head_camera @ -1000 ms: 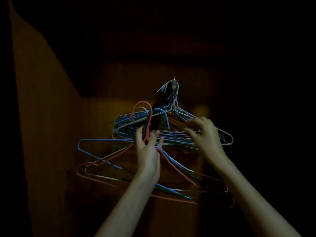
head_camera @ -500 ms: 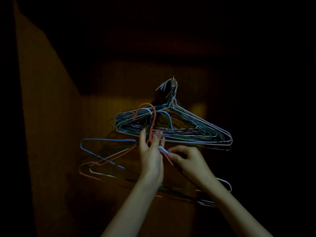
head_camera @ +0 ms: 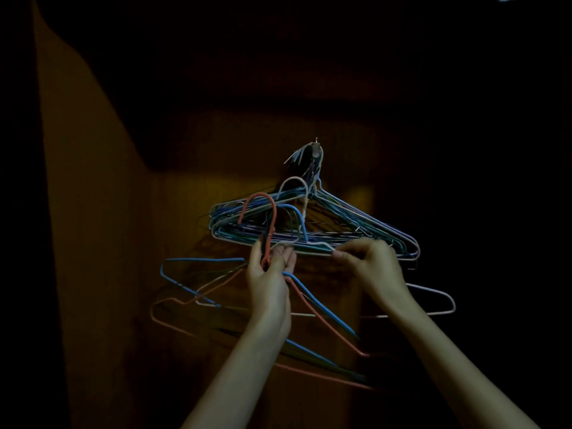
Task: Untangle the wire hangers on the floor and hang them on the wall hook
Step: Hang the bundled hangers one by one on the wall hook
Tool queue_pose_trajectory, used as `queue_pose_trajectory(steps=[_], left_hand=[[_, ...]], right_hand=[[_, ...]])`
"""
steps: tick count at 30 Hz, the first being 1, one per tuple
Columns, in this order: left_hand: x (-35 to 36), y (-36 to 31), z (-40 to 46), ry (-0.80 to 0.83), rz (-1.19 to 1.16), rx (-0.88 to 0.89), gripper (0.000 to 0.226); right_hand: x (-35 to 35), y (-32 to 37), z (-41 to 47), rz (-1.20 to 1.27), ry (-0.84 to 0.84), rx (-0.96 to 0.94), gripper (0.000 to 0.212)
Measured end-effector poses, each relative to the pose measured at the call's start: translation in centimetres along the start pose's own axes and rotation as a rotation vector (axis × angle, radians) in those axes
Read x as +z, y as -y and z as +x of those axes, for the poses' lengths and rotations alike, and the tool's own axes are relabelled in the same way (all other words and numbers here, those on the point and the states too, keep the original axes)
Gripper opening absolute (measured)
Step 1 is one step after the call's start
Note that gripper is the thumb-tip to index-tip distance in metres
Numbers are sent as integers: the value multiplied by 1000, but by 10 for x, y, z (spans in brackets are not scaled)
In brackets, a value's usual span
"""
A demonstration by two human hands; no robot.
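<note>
The left hand [head_camera: 268, 281] is gripping the necks of an orange hanger [head_camera: 325, 320] and a blue hanger [head_camera: 198, 260], hooks pointing up. The right hand [head_camera: 370, 267] is pinching a white hanger [head_camera: 433, 294], held level below the bunch [head_camera: 356, 224] hanging on the wall hook [head_camera: 315, 146].

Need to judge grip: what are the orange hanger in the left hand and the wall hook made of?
Orange thin-wire hanger: looks like metal wire in a matte coloured coating, judging by its slim, even, bent line. Small wall hook: pale glint suggests bare metal, but too dim to be sure. Left hand grips the neck.
</note>
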State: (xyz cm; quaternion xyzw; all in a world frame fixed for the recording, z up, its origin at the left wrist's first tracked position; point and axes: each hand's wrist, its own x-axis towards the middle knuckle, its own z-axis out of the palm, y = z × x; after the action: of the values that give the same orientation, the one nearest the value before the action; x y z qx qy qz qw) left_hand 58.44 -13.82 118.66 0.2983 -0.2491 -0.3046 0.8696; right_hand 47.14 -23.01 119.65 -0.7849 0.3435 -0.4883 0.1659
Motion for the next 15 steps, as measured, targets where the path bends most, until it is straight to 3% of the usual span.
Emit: queue_pose_trajectory(steps=[8,11,15], left_hand=[[2,-4,9,2,5,30,48],[5,-7,15,-5,1,50,48],[8,-9,22,-15,-3,67,50]], right_hand=[[-22,8,40,-85,-276,-127,21],[-25,16,63,-111,-302,-121,27],[-16,8,87,-152,-227,-100,10]])
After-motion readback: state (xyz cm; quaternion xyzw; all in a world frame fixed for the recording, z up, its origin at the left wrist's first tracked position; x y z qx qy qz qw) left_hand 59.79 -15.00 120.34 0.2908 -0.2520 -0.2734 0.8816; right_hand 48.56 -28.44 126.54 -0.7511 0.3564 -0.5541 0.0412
